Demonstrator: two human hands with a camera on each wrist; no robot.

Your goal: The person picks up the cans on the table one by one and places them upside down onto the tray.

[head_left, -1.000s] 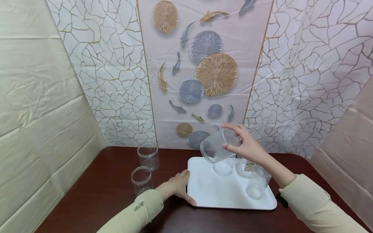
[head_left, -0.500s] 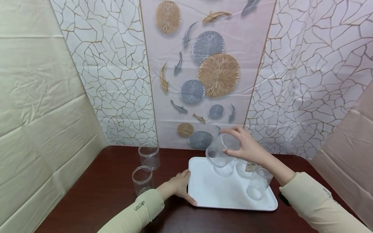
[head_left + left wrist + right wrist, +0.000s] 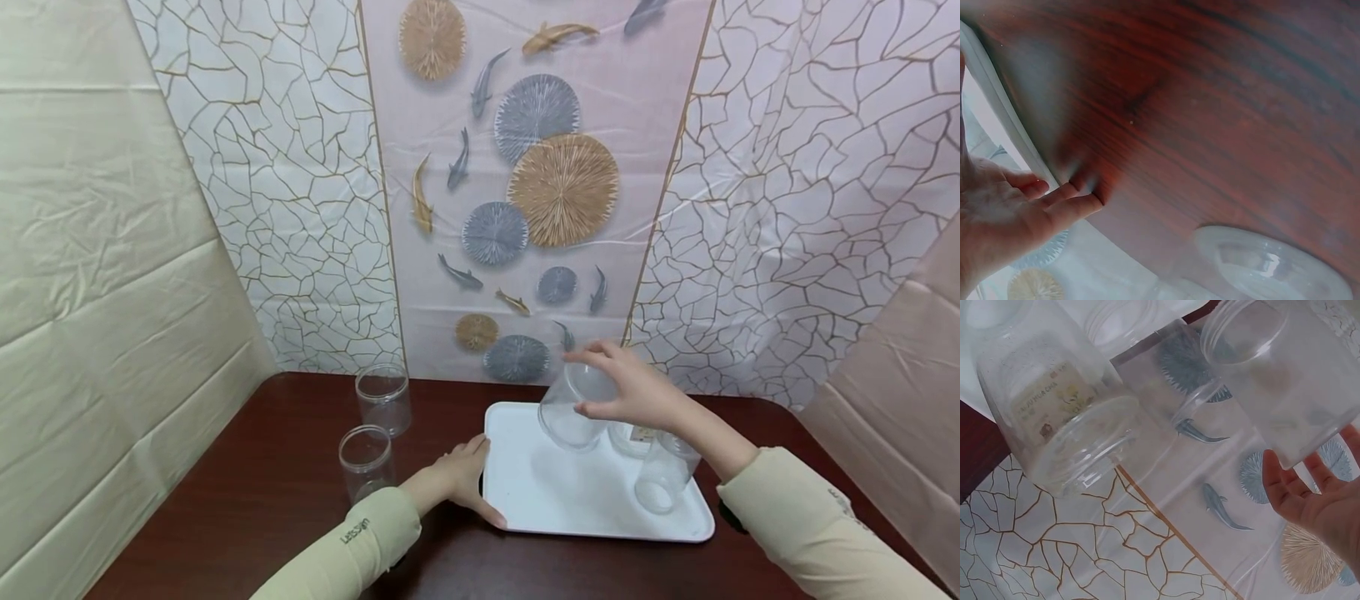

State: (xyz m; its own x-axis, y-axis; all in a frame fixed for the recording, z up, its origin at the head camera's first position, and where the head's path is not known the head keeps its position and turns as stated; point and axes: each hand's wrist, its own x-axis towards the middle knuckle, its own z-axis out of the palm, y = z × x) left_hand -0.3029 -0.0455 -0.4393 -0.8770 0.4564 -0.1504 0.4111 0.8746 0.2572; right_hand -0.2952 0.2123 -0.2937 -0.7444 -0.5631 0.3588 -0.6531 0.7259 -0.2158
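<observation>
1. Head view: the right hand (image 3: 633, 390) is gripping a clear jar (image 3: 561, 414) by its base, thumb and fingers wide, its axis slanting down-left over the white tray (image 3: 543, 496); bare tray is lying toward the left hand (image 3: 459, 477)
2. Left wrist view: this hand is resting spread along the tray's edge, grasping nothing
3. Right wrist view: the jar's mouth is facing away from the palm, near other jars (image 3: 1041, 381)

Jars (image 3: 666, 475) on tray (image 3: 555, 496), apparently three.
</observation>
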